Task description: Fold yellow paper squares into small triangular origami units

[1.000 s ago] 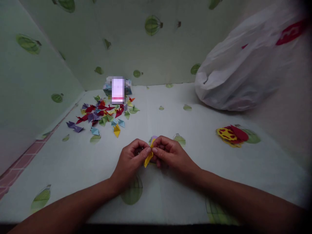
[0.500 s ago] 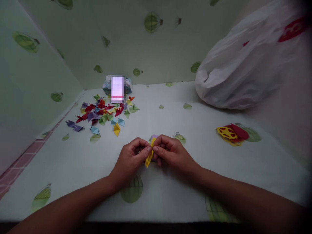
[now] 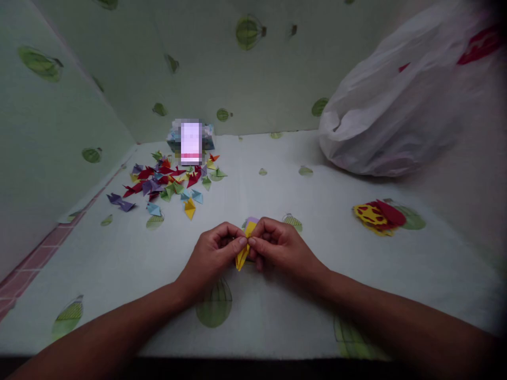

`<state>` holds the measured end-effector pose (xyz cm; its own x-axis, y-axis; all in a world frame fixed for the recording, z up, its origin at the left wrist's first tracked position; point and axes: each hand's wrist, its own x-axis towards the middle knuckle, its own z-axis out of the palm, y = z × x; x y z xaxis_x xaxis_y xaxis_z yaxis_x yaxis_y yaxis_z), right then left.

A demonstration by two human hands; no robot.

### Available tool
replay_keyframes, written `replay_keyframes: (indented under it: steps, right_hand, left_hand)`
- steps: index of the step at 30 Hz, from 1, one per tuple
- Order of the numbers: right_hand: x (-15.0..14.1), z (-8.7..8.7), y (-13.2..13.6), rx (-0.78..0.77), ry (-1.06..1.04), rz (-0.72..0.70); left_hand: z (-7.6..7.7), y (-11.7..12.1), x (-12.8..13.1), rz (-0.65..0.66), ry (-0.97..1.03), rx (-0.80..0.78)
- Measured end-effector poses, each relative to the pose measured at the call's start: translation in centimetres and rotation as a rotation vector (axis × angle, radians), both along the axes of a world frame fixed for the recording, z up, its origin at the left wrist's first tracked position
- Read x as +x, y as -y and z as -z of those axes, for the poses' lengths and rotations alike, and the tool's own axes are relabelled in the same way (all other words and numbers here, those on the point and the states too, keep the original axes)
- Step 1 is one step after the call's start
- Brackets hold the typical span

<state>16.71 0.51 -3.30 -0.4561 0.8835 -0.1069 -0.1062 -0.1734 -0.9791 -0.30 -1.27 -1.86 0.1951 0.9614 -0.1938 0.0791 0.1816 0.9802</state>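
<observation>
A narrow piece of folded yellow paper [image 3: 242, 258] is pinched between my two hands, tilted with its pointed lower end toward me. My left hand [image 3: 219, 248] is closed on its left side, thumb against index finger. From the right, my right hand [image 3: 277, 243] grips the same paper, its thumb tip almost meeting the left one. Behind and beneath lies some purple paper [image 3: 252, 219], mostly covered by the fingers and the yellow piece. The inner folds are hidden by my fingertips.
Many folded paper cranes [image 3: 170, 182] in several colours lie heaped at the back left. Behind them, a lit phone [image 3: 190, 141] leans on a tissue box [image 3: 208, 136]. A white plastic bag [image 3: 380, 116] bulges at the back right, with yellow and red cut-outs [image 3: 372, 214] nearer me.
Both hands keep their pinch on the yellow paper, which has opened slightly wider at its upper part. The whole view has shifted a little.
</observation>
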Motion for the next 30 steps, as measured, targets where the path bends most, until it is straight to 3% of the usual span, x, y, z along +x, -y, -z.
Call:
replay_keyframes:
  steps: [7, 30]
  right_hand:
    - [0.18, -0.27, -0.05, 0.002, -0.024, -0.046]
    - [-0.08, 0.01, 0.17, 0.051, 0.062, 0.007]
  left_hand:
    - [0.07, -0.17, 0.01, 0.012, -0.027, -0.007]
    - [0.22, -0.1, -0.07, 0.033, 0.03, -0.012]
